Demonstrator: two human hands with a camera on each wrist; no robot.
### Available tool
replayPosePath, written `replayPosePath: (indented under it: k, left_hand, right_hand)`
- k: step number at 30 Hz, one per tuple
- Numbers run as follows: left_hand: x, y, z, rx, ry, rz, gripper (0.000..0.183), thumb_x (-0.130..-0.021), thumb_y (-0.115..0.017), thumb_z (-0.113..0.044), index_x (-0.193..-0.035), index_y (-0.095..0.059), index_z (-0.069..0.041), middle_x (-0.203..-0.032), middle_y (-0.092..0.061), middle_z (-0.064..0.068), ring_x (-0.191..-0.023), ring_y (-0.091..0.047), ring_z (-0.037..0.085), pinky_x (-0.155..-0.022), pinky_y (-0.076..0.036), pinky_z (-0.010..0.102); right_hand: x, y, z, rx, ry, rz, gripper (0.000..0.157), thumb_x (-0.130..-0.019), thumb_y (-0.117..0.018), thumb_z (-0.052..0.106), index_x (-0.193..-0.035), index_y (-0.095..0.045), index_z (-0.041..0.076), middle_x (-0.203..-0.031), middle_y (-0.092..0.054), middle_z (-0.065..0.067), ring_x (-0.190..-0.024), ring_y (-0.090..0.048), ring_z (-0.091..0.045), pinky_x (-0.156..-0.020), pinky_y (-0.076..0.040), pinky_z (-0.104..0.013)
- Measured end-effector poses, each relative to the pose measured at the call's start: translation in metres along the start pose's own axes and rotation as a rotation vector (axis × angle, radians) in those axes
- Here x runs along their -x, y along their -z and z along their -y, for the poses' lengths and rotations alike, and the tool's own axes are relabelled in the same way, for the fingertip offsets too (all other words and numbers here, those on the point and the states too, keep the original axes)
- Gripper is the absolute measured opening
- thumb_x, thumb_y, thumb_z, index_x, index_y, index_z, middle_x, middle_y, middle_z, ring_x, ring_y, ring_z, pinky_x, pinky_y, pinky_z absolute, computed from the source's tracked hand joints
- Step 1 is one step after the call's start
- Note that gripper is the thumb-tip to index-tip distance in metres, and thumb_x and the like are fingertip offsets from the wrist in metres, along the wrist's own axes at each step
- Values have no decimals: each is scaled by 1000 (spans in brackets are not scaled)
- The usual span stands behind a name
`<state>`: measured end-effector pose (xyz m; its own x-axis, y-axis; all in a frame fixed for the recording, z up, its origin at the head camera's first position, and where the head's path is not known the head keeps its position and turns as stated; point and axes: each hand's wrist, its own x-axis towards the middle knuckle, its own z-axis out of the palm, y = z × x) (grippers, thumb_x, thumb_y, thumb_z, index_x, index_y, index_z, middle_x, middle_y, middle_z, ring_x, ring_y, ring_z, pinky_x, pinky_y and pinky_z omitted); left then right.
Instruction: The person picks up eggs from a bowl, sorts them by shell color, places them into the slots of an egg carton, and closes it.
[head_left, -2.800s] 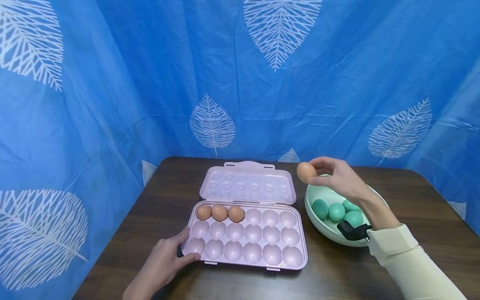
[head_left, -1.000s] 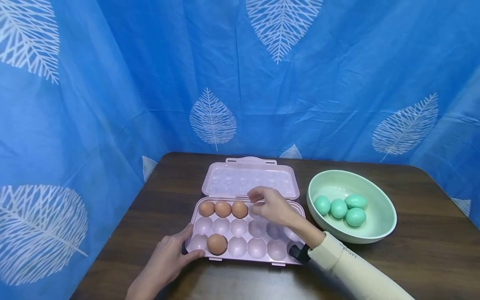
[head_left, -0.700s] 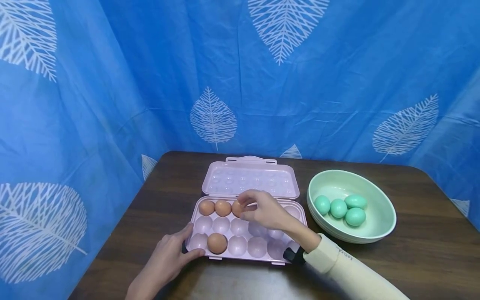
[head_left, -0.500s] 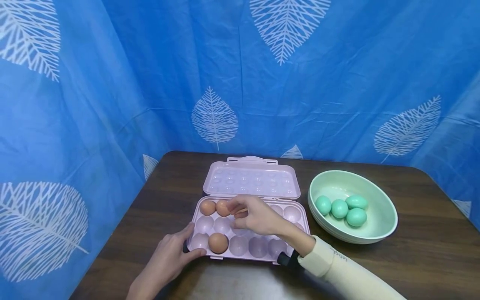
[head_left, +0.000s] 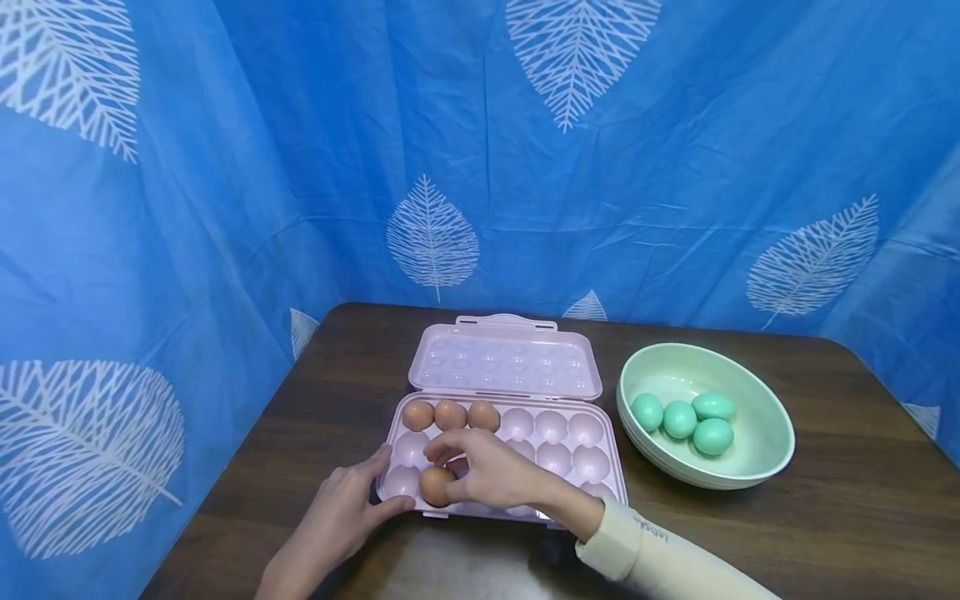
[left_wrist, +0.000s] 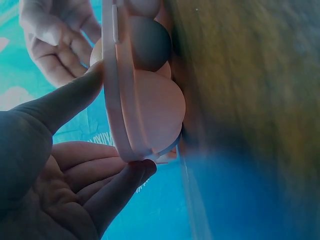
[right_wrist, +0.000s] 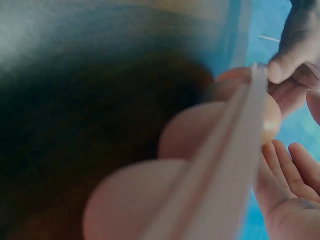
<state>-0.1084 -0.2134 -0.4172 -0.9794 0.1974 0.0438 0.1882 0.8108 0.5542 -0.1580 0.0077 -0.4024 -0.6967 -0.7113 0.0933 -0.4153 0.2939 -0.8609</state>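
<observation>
The pale pink egg carton [head_left: 611, 475] lies with its lid folded back. Three brown eggs [head_left: 450, 415] fill the left end of its back row, and one brown egg [head_left: 435, 487] stands in the front row, second cup from the left. My left hand [head_left: 337, 517] grips the carton's left end, thumb on the near corner and fingertips beneath, as the left wrist view shows. Above the front-row egg is my right hand [head_left: 495, 475], fingers curved loosely around it; in the right wrist view the thumb stands apart from that egg [right_wrist: 271, 119].
To the right of the carton stands a light green bowl [head_left: 757, 433] holding several green eggs [head_left: 678, 418]. A blue leaf-patterned cloth [head_left: 675, 167] hangs behind and left of the dark wooden table [head_left: 352, 358].
A brown egg held by my right hand near the bowl now sits in the front row. The right hand has since swept left over the back row and come forward. My left hand keeps its grip.
</observation>
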Motion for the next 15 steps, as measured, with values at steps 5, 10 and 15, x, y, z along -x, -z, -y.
replayPosePath:
  k: [5,10,15]
  left_hand:
    - [0,-1,0,4,4,0,76,-78,-84,-34,-133,-55,10,-127,-61,26,-112,-63,36,-93,-50,51]
    - [-1,0,1,-1,26,12,79,-77,-84,-37,-135,-55,9,-127,-61,26,-113,-63,36,-93,-50,52]
    - [-1,0,0,0,38,19,80,-77,-84,-37,-135,-54,8,-128,-61,25,-114,-62,36,-93,-50,52]
  right_hand:
    - [0,-5,-4,52,24,0,37,-82,-76,6,-116,-66,-3,-113,-67,-11,-107,-62,-11,-97,-49,-26]
    - [-4,-10,-6,187,19,-22,38,-78,-77,8,-115,-68,4,-109,-69,-1,-97,-59,-6,-91,-48,-22]
    - [-6,-15,-9,270,13,-39,37,-76,-77,5,-113,-68,5,-108,-68,0,-96,-57,-5,-91,-46,-22]
